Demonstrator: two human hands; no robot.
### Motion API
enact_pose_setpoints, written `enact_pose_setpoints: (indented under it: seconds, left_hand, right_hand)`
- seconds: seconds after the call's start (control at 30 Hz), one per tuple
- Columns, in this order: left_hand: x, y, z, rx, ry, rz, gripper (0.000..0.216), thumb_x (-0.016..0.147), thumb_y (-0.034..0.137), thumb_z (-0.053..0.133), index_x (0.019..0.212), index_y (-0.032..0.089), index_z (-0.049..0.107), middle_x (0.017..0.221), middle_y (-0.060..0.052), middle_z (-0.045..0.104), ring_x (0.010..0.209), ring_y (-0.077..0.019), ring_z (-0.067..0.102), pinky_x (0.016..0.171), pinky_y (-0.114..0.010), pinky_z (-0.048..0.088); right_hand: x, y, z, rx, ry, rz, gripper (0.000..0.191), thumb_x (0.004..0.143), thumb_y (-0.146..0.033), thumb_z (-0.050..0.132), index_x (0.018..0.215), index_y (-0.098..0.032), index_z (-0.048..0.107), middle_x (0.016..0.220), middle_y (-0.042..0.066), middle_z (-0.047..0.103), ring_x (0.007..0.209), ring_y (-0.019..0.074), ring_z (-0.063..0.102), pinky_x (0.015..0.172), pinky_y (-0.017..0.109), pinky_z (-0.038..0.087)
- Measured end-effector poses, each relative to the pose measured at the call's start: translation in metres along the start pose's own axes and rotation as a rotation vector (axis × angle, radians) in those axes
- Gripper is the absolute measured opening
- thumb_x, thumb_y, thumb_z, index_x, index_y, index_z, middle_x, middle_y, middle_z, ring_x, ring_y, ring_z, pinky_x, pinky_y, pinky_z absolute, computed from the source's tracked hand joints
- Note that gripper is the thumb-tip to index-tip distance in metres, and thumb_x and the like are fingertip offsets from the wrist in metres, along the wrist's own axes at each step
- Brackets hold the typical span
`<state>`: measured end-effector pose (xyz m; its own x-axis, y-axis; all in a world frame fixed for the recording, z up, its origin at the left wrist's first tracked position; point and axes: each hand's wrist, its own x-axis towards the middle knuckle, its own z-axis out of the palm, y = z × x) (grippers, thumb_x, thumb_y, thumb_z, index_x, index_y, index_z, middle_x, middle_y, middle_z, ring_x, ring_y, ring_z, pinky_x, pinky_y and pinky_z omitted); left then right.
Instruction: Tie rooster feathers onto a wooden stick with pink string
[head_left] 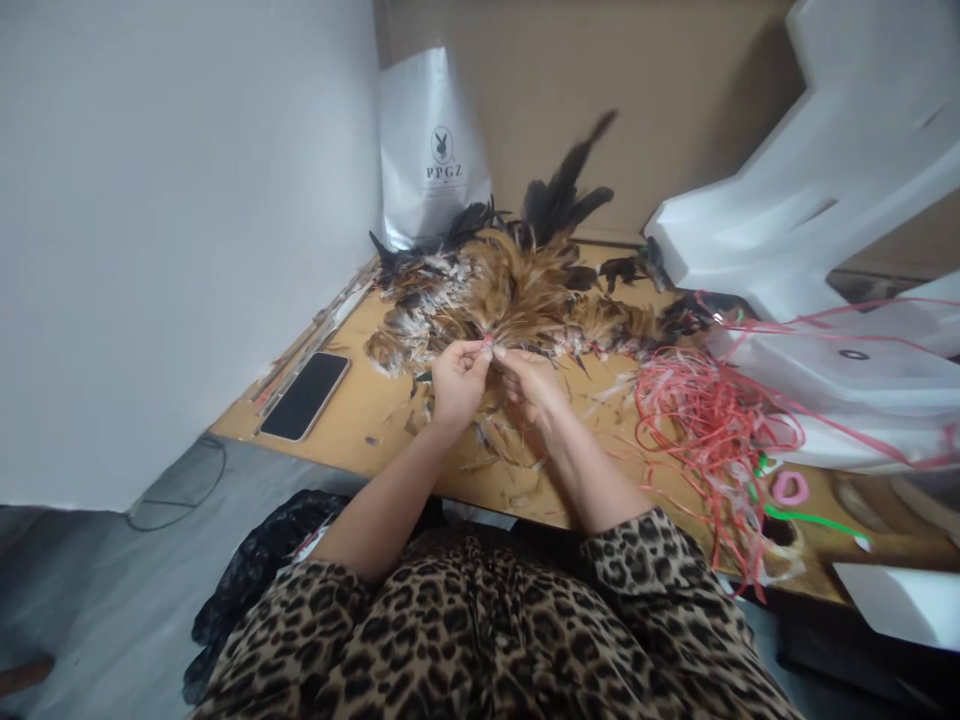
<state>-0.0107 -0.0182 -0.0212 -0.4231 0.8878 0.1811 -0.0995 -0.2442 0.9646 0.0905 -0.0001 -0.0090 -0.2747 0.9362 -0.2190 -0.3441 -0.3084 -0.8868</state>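
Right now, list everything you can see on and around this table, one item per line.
feathers: a large pile, brown, white and black, middle of the table
table: one, tan wood, under everything
phone: one, black, screen dark, left part of the table
bag: one, white with a printed logo, standing behind the feathers
strings: a tangle, red, right of the hands
foam blocks: several, white, far right
ring: one, pink, right near edge
cord: one, green, beside the ring
lace cloth: one, black, below the table's left edge
leopard-print clothing: on the person, bottom
left hand: grip pinched on feathers at the pile's near edge
right hand: grip pinched on the same spot
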Motion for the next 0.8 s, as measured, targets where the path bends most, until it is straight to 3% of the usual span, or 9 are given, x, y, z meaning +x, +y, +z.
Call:
enact_pose_setpoints:
  seconds: [0.2,0.37,0.47,0.57,0.63,0.8]
  left_hand:
    - [-0.001,0.01,-0.01,0.415,-0.033,0.339,0.01,0.075,0.015,0.06,0.082,0.02,0.065,0.083,-0.006,0.059,0.086,-0.0187,0.054,0.084,-0.031,0.041]
    - [-0.017,0.014,-0.01,0.416,-0.116,0.375,0.02,0.079,0.019,0.058,0.097,0.021,0.068,0.094,-0.008,0.06,0.097,-0.0199,0.053,0.091,-0.033,0.04]
    - [-0.023,0.014,-0.006,0.203,-0.134,0.205,0.024,0.079,0.025,0.061,0.101,0.021,0.068,0.094,-0.007,0.062,0.087,-0.0164,0.058,0.081,-0.029,0.046]
    - [-0.02,0.011,-0.001,-0.059,-0.111,-0.104,0.024,0.074,0.029,0.066,0.093,0.015,0.068,0.083,-0.006,0.066,0.068,-0.0114,0.059,0.065,-0.025,0.049]
    - [-0.017,0.011,0.001,-0.222,-0.112,-0.288,0.022,0.069,0.026,0.072,0.085,0.012,0.067,0.073,-0.004,0.066,0.062,-0.0094,0.059,0.062,-0.023,0.048]
    - [-0.013,0.013,0.002,-0.536,-0.324,-0.621,0.012,0.069,0.016,0.071,0.078,0.01,0.064,0.07,-0.005,0.065,0.062,-0.0083,0.06,0.063,-0.021,0.049]
  right_hand:
    - [0.0,0.002,0.01,0.016,0.028,-0.036,0.043,0.055,-0.045,0.078,0.058,-0.019,0.044,0.036,-0.012,0.025,0.033,0.0025,0.015,0.033,0.019,0.008]
    - [0.004,0.003,0.004,0.026,0.073,-0.076,0.042,0.054,-0.043,0.079,0.055,-0.018,0.044,0.036,-0.011,0.029,0.033,0.0026,0.018,0.033,0.02,0.01]
    - [0.006,0.0,-0.004,0.032,0.025,-0.075,0.037,0.054,-0.04,0.08,0.061,-0.016,0.053,0.037,-0.011,0.031,0.034,0.0023,0.019,0.033,0.019,0.011]
    - [0.007,-0.003,-0.011,0.059,-0.047,-0.053,0.035,0.053,-0.037,0.08,0.062,-0.016,0.054,0.037,-0.012,0.027,0.033,0.0013,0.016,0.033,0.017,0.01]
    - [0.008,-0.003,-0.015,0.066,-0.052,-0.046,0.036,0.053,-0.037,0.081,0.062,-0.016,0.053,0.037,-0.012,0.03,0.032,0.0008,0.018,0.032,0.016,0.011]
    - [0.011,0.001,-0.022,0.023,-0.024,0.016,0.036,0.051,-0.036,0.081,0.069,-0.017,0.057,0.049,-0.005,0.054,0.037,0.0042,0.043,0.032,0.015,0.028]
